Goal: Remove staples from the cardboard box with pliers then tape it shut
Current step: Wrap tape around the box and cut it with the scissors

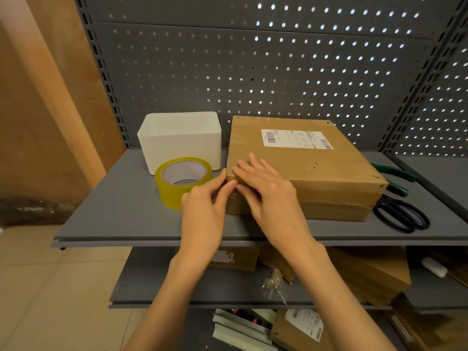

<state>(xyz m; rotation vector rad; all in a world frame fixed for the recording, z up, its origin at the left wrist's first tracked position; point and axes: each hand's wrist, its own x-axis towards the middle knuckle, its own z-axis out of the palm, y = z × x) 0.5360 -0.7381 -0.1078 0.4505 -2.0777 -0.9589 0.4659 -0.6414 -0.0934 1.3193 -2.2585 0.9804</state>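
While both hands [235, 188], fingers straight, press the cardboard box [304, 168], it sits on a grey shelf [121, 214] before seemingly backlit pegboard [278, 59].

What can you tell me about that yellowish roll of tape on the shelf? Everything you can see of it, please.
The tape roll is a wide ring of glossy, translucent yellow packing tape wound on a pale grey-white core. It lies flat on the grey shelf, hole facing up, in front of the white bin and left of the cardboard box. The left hand hides part of its near right edge; whether it touches the roll is unclear.
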